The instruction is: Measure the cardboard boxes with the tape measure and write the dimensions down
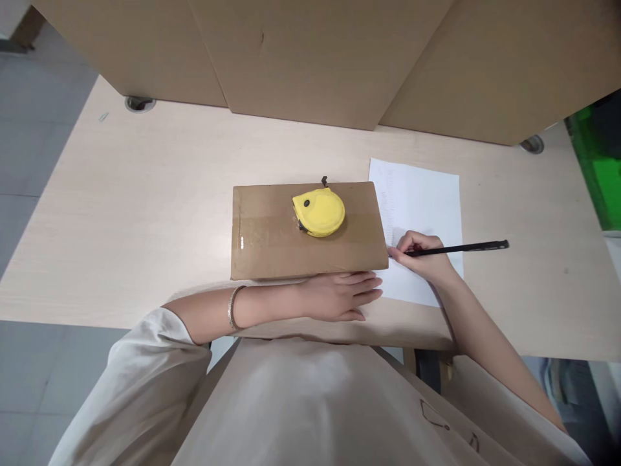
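Observation:
A brown cardboard box (pixel 266 239) lies flat in the middle of the table, with a yellow tape measure (pixel 323 212) resting on its top. The dark end hook of the tape sticks out at the far side. My left hand (pixel 339 296) lies flat along the box's near edge, fingers stretched out toward the paper. My right hand (pixel 424 255) is closed round a black pencil (pixel 475 247), its tip close to the box's right side. Under that hand is a white sheet of paper (pixel 422 194) with faint small marks near its left edge. The box seems to overlap the sheet's left side.
Tall cardboard panels (pixel 310 58) stand along the back of the pale wooden table (pixel 121 213). Two round cable holes (pixel 140 104) show near the back edge. Something green (pixel 604 175) is past the right edge. A small clip-like object (pixel 103 117) lies at the back left.

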### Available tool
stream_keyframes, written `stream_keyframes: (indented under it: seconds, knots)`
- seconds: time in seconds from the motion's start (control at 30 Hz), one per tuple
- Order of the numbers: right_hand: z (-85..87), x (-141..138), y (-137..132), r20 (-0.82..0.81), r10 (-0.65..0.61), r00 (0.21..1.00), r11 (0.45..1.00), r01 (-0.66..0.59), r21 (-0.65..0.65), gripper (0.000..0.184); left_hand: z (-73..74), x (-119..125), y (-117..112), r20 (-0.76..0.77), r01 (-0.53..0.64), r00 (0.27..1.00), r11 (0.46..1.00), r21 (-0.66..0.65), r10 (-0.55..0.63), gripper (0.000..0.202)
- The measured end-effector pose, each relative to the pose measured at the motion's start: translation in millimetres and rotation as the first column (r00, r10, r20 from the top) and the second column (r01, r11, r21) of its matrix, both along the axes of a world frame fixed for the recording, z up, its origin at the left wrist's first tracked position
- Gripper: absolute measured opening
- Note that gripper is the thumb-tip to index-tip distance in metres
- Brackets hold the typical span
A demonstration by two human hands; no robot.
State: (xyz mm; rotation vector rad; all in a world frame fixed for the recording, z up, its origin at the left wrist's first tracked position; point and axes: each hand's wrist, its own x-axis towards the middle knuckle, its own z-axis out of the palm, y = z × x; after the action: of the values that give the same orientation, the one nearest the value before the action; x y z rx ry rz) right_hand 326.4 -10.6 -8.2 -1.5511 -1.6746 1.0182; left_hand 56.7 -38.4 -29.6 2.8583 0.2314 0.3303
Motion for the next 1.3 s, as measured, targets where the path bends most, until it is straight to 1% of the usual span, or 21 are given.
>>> stream_keyframes:
  seconds: [0.17, 0.4, 0.6, 0.73, 0.87, 0.93, 0.97, 1.0, 1.03, 1.07, 1.1, 1.13, 1.17, 1.2, 1.23, 1.27, 1.3]
  knots:
    - [1.1, -1, 0, 0.030, 0.020, 0.999, 1.000, -0.020, 0.012, 0.060, 1.6, 1, 1, -0.050, 0.001, 0.999, 1.000, -0.018, -0.002, 0.065]
    - [-5.0, 5, 1, 0.030, 0.044, 0.999, 0.998, -0.045, 0.044, 0.047, 5.8, 2, 2, -0.095, 0.010, 0.995, 0.999, -0.037, -0.013, 0.067]
    - [-9.1, 8, 2, 0.039, 0.038, 0.999, 0.998, -0.040, 0.048, 0.042, 9.6, 1, 2, -0.106, 0.014, 0.994, 0.999, -0.050, -0.019, 0.066]
    - [-7.1, 7, 2, 0.055, 0.026, 0.998, 1.000, -0.027, 0.016, 0.035, 10.1, 1, 2, -0.101, 0.008, 0.995, 0.998, -0.058, -0.014, 0.066]
    - [-1.1, 5, 2, 0.098, 0.026, 0.995, 0.999, -0.022, -0.037, 0.031, 7.6, 1, 2, -0.098, 0.008, 0.995, 0.999, -0.053, -0.013, 0.067]
    - [4.2, 4, 2, 0.123, 0.020, 0.992, 0.997, -0.011, -0.075, 0.032, 5.8, 2, 2, -0.095, 0.010, 0.995, 0.999, -0.044, -0.015, 0.067]
    - [7.8, 5, 3, 0.158, 0.002, 0.987, 0.995, 0.014, -0.102, 0.034, 5.0, 2, 2, -0.091, 0.009, 0.996, 0.999, -0.039, -0.013, 0.067]
    - [11.9, 5, 4, 0.228, -0.021, 0.974, 0.990, 0.052, -0.134, 0.038, 4.2, 2, 2, -0.085, 0.006, 0.996, 0.999, -0.033, -0.009, 0.067]
    - [16.5, 5, 5, 0.336, -0.041, 0.941, 0.982, 0.100, -0.162, 0.043, 3.6, 2, 2, -0.077, 0.004, 0.997, 1.000, -0.028, -0.006, 0.066]
    - [21.2, 4, 7, 0.475, -0.050, 0.879, 0.971, 0.154, -0.183, 0.047, 3.0, 2, 2, -0.068, 0.002, 0.998, 1.000, -0.023, -0.004, 0.066]
    - [26.0, 3, 8, 0.619, -0.041, 0.785, 0.960, 0.203, -0.193, 0.051, 2.4, 2, 2, -0.060, 0.002, 0.998, 1.000, -0.019, -0.003, 0.066]
    - [30.3, 0, 10, 0.743, -0.013, 0.669, 0.950, 0.240, -0.200, 0.054, 1.8, 2, 2, -0.052, 0.002, 0.999, 1.000, -0.017, -0.003, 0.066]
    - [34.0, -3, 11, 0.832, 0.028, 0.555, 0.939, 0.269, -0.212, 0.058, 1.3, 2, 2, -0.047, 0.004, 0.999, 1.000, -0.018, -0.005, 0.066]
    - [36.9, -7, 13, 0.882, 0.079, 0.464, 0.926, 0.294, -0.237, 0.062, 0.9, 3, 2, -0.045, 0.009, 0.999, 1.000, -0.022, -0.010, 0.066]
    - [39.1, -11, 14, 0.907, 0.121, 0.403, 0.911, 0.318, -0.263, 0.066, 0.9, 3, 2, -0.047, 0.013, 0.999, 0.999, -0.029, -0.014, 0.066]
    - [40.8, -16, 15, 0.916, 0.153, 0.370, 0.897, 0.336, -0.286, 0.071, 1.5, 3, 2, -0.052, 0.014, 0.999, 0.999, -0.039, -0.016, 0.066]
    - [42.2, -20, 15, 0.919, 0.176, 0.353, 0.886, 0.350, -0.304, 0.074, 3.1, 3, 2, -0.062, 0.014, 0.998, 0.999, -0.052, -0.018, 0.065]
